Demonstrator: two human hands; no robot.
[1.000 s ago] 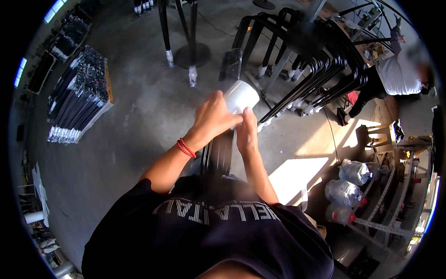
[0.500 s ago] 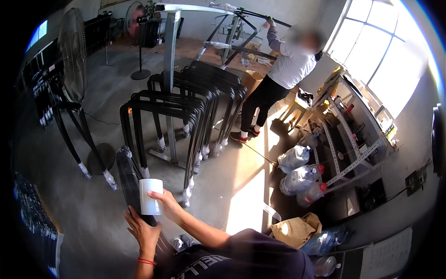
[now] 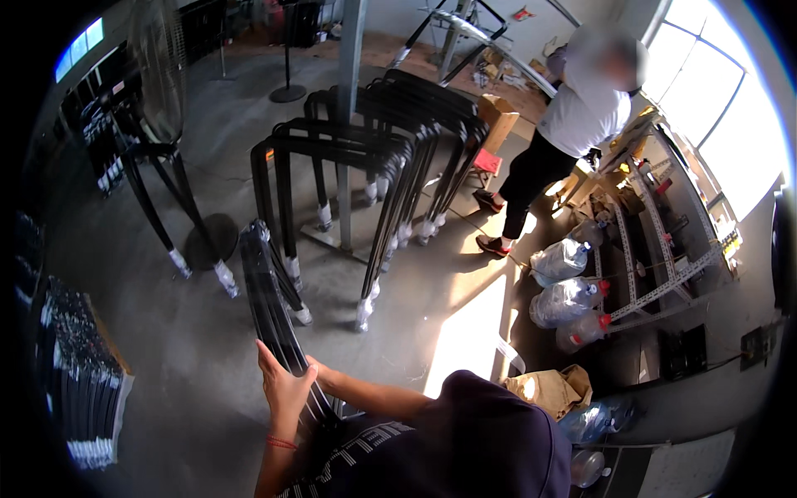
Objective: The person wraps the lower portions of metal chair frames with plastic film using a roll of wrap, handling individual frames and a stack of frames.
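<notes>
A bundle of long black tubes (image 3: 270, 290) slants up and away from my body, its far end wrapped in clear plastic. My left hand (image 3: 286, 388), with a red cord on the wrist, grips the near part of this bundle, fingers along its left side and thumb across the top. My right hand (image 3: 322, 375) is against the bundle's right side, and its fingers are hidden behind the tubes. The white roll is out of sight.
Black bent-tube frames (image 3: 340, 149) with plastic-wrapped feet hang on a grey metal stand ahead. A fan (image 3: 158, 75) stands far left, stacked black parts (image 3: 87, 373) near left. A co-worker (image 3: 573, 124) stands ahead right. Large plastic bottles (image 3: 560, 261) line a metal rack (image 3: 664, 241).
The white roll that my right hand held over the bundle has gone from view, and that hand has moved behind the tubes. My left hand now grips the bundle. The co-worker's raised arm has come down.
</notes>
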